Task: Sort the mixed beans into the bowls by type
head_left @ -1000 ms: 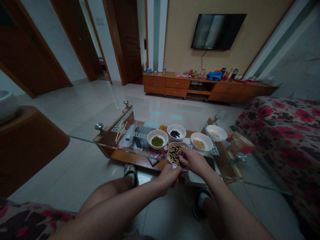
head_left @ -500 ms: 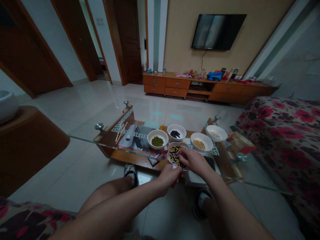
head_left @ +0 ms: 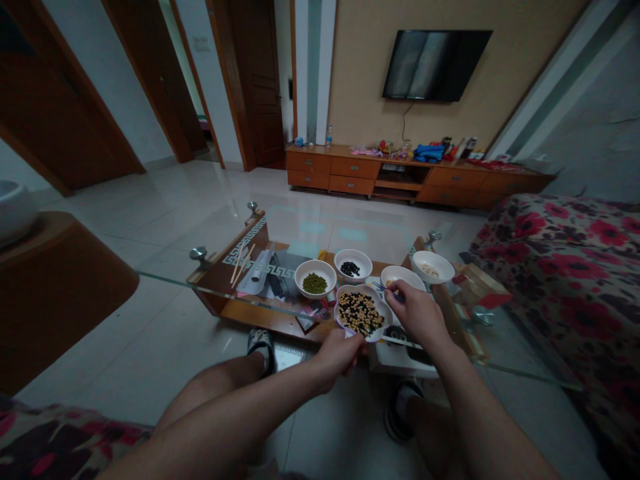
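Observation:
My left hand (head_left: pixel 341 353) is closed on the near edge of a flower-shaped dish (head_left: pixel 384 319) that holds mixed black and yellow beans. My right hand (head_left: pixel 416 310) pinches a small dark fork (head_left: pixel 380 287), its tines between the dish and a white bowl (head_left: pixel 397 272). That bowl is partly hidden behind the hand. A bowl of green beans (head_left: pixel 315 283) stands left of the dish, and black beans (head_left: pixel 350 269) lie in a bowl behind it. The bowl at the right (head_left: pixel 433 267) holds pale pieces.
The bowls stand on a glass table (head_left: pixel 165 277). Two chopsticks (head_left: pixel 243 265) lie at its left. Below the glass are papers, a white box (head_left: pixel 395 360) and a brown paper bag (head_left: pixel 480 283). A flowered sofa (head_left: pixel 575 267) is at the right.
My right hand has moved right with the fork, out of the flower-shaped dish and over to the bowl of yellow beans, which it now partly covers. My left hand has stayed in place.

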A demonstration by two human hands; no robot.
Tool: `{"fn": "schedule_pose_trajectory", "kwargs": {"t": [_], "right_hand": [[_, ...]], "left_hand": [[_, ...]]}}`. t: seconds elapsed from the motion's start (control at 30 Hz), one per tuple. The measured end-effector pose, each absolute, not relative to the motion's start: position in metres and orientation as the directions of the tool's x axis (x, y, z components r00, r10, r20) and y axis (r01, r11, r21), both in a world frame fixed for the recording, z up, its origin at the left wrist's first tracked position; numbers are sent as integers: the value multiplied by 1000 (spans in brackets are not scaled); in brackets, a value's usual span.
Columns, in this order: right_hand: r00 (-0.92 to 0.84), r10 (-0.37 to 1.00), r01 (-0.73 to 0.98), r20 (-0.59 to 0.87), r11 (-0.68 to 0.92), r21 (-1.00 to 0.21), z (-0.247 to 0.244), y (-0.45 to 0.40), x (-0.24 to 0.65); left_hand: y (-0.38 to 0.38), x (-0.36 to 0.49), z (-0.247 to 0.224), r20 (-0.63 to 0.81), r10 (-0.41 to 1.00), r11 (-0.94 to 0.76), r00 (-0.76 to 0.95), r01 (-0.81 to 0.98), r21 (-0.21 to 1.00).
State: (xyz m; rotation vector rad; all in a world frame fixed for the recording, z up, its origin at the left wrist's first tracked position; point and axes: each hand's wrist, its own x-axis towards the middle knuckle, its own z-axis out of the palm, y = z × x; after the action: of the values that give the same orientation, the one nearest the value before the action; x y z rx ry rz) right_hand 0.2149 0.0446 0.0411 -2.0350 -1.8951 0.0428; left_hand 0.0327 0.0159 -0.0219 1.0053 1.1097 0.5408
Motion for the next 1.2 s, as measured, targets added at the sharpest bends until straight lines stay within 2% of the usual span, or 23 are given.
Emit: {"fn": "schedule_pose_trajectory", "kwargs": {"t": [0.07,0.17,0.37,0.53,0.77,1.0,1.2], "right_hand": [[228,945,955,234,-172,-240,42,44,222],[331,906,937,264,-282,-207,41,43,231],[408,871,910,275,-362,-203,40,43,234],[432,872,896,229,-386,-219,43,44,230],[375,909,911,181,-324,-256,42,45,223],[24,992,954,121,13,-300,31,48,217],[-77,996,938,47,88,-336,24,47,213]], "left_hand": [[16,33,-22,-480,787,481,388,103,871],[16,33,-20,-494,778,491,388,117,864],[15,32,-17,-507,776,494,375,139,858],[15,32,-15,-510,775,486,373,166,858],[15,33,-15,-507,778,494,372,138,859],[14,32,-11,-511,776,498,370,140,856],[13,31,-11,-516,775,503,366,138,853]]}}
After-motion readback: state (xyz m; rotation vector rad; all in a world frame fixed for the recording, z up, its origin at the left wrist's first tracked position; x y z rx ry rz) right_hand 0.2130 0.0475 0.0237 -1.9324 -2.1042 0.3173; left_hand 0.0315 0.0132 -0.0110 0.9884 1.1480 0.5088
